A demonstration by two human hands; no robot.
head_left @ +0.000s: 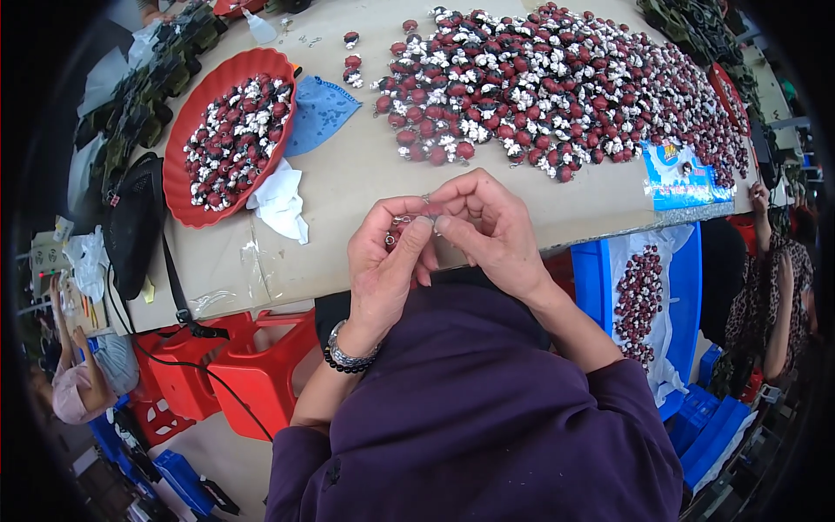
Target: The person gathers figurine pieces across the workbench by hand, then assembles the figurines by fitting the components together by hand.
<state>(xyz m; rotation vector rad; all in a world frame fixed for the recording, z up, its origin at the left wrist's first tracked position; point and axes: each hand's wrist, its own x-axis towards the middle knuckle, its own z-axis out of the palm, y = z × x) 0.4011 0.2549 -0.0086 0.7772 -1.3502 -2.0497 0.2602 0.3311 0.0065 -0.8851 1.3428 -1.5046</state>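
Note:
At the table's near edge, my left hand (378, 261) is closed around small dark-red pieces with silver metal rings (400, 223), partly hidden by the fingers. My right hand (496, 235) meets it, thumb and fingers pinched together at the left fingertips. What the right fingers grip is too small and covered to make out. Beyond my hands spreads a big pile of small red, black and white charms (522, 87) with metal loops. To the left, a red scalloped bowl (178, 165) holds more such charms.
A white tissue (280, 204) and blue cloth (317, 117) lie beside the bowl. A blue packet (683, 178) lies at the table's right. Below it, a blue crate (594, 278) contains red pieces on white lining. Red stools (265, 361) stand lower left; other people sit at both sides.

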